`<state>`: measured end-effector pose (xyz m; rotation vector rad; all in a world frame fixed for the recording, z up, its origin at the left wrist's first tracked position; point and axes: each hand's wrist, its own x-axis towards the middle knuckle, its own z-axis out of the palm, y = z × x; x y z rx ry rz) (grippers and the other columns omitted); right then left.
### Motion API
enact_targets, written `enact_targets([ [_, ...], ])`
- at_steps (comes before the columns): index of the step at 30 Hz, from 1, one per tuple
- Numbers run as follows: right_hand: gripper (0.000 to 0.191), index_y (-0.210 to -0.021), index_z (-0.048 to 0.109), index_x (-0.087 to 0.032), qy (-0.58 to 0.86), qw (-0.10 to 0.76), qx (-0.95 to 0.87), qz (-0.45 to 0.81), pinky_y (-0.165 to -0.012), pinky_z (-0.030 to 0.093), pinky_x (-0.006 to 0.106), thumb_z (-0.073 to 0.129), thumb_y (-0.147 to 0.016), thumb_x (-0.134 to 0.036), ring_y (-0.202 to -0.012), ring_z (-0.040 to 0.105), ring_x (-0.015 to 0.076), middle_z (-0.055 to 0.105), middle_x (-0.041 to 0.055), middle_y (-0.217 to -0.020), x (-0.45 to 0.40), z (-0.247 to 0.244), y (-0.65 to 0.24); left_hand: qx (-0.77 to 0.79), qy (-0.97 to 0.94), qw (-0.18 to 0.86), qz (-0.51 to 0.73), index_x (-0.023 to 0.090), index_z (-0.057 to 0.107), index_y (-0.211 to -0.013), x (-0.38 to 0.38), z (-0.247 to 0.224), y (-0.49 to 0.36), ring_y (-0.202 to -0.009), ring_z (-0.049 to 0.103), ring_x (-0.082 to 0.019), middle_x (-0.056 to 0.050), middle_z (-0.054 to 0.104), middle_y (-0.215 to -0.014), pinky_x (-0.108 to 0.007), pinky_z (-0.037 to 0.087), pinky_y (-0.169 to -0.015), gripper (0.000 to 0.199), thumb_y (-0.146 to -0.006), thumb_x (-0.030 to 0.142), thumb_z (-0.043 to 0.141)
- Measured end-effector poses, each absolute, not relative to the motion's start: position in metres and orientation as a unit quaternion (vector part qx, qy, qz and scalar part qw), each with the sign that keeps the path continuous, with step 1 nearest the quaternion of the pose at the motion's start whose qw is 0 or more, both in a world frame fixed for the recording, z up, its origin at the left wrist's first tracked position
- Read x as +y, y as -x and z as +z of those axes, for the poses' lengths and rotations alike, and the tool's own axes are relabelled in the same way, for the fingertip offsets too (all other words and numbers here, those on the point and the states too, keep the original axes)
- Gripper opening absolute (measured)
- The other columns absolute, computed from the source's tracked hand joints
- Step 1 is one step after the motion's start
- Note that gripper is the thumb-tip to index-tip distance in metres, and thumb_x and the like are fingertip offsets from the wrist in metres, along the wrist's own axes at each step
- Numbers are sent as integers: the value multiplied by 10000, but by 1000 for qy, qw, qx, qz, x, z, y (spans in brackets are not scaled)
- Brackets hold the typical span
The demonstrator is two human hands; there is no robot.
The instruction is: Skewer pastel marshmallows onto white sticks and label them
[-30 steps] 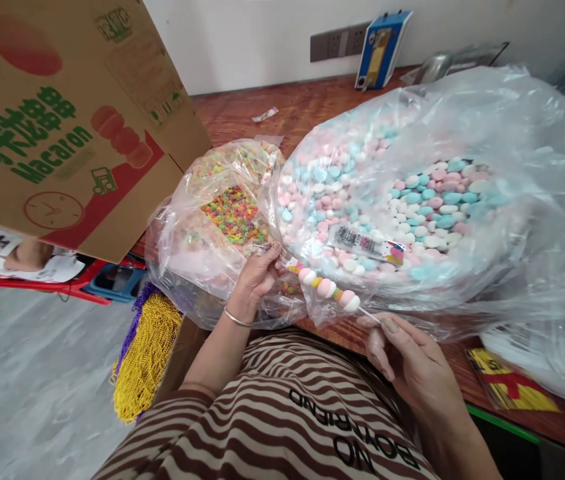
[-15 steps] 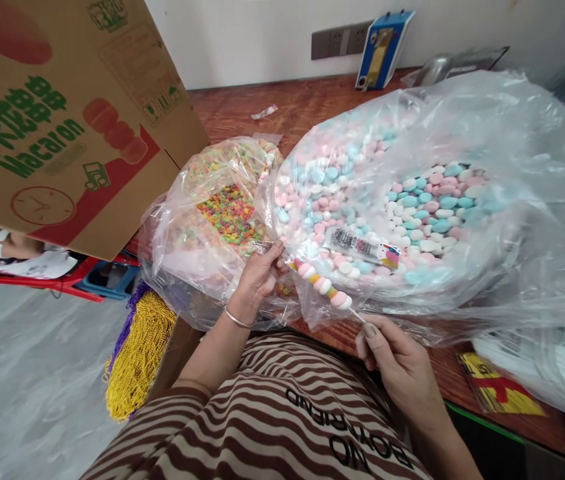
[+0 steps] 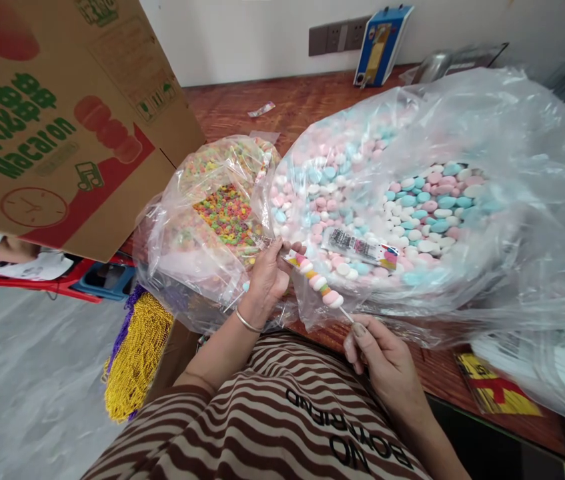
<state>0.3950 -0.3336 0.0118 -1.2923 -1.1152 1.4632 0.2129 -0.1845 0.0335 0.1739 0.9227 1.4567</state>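
Note:
A stick strung with pink, white and orange candies (image 3: 318, 281) slants between my two hands. My right hand (image 3: 382, 357) pinches the bare lower end of the stick. At the upper end, my left hand (image 3: 268, 277) is closed on clear plastic wrapping beside the candies. Behind my left hand lies an open plastic bag of small colourful ring candies (image 3: 228, 215). The big clear bag to the right holds pink, blue and white candies (image 3: 427, 207), and a printed wrapper (image 3: 359, 248) rests on them.
A cardboard box (image 3: 77, 127) stands at the left, above yellow bead strings (image 3: 139, 357). A blue device (image 3: 382, 47) stands by the wall. Near the right front edge lies a yellow and red packet (image 3: 497, 387). A small wrapper scrap (image 3: 262, 109) lies on the wooden table (image 3: 232, 103).
My right hand and the candy stick have shifted slightly left. My left hand has turned a little, its wrist now further right.

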Motion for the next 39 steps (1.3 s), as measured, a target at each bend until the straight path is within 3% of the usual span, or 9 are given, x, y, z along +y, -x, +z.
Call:
enact_targets([
  [6,268,-1163,664,-219,543,426,-565,453,-541,462,243,485,-1027,-364,-533,559,124,614,-22,-662,-332,10,-389,424,-44,637,642,160,512,-638,-184,47,-222,-547,530,-56,75,505,-561,-260,532,-744,353,-797,244,816],
  [12,268,-1183,693,-203,534,423,-696,227,-740,588,297,512,-990,-246,-816,762,209,796,95,-1016,-326,-3,-391,436,-37,625,646,172,480,-657,-180,49,-224,-486,448,-42,90,443,-524,-201,442,-572,387,-809,282,819],
  [18,273,-1189,692,-200,532,414,-715,186,-716,592,301,505,-992,-228,-791,768,214,806,96,-996,-326,-5,-390,433,-31,627,646,171,490,-674,-181,53,-226,-499,471,-30,83,471,-558,-179,449,-570,371,-816,281,814],
  [21,263,-1179,684,-215,546,420,-685,237,-697,573,303,501,-997,-267,-764,745,205,794,92,-969,-328,-2,-389,414,-42,639,647,173,513,-723,-183,55,-227,-505,461,-16,90,467,-599,-164,452,-573,348,-776,244,849],
  [23,261,-1164,677,-223,556,427,-639,317,-629,542,288,502,-1004,-331,-656,690,178,762,63,-852,-330,1,-387,402,-55,649,643,174,527,-748,-184,53,-227,-511,461,-11,93,474,-622,-160,458,-581,341,-740,180,868],
  [28,351,-1003,646,-192,498,450,-390,630,-393,290,221,507,-1002,-514,-369,392,89,535,-58,-508,-329,6,-381,336,-84,702,622,173,546,-739,-190,45,-229,-542,501,-27,84,491,-620,-181,512,-644,310,-742,153,855],
  [32,375,-888,613,-190,434,466,-287,716,-390,222,224,494,-1003,-527,-323,212,70,374,-107,-378,-326,6,-374,325,-95,740,580,173,523,-698,-196,45,-234,-540,500,-32,76,484,-617,-217,546,-716,334,-785,235,840],
  [35,374,-926,640,-199,503,465,-400,609,-418,296,235,466,-1014,-517,-365,337,93,489,-65,-461,-323,2,-369,353,-95,740,564,176,507,-675,-202,49,-245,-552,501,-42,63,490,-627,-227,541,-718,369,-809,311,823],
  [39,310,-1020,712,-170,582,433,-638,258,-584,445,291,500,-999,-394,-559,582,163,717,79,-725,-316,-8,-368,386,-98,733,552,169,531,-683,-215,50,-264,-591,545,-63,47,518,-649,-230,526,-695,378,-802,380,821],
])
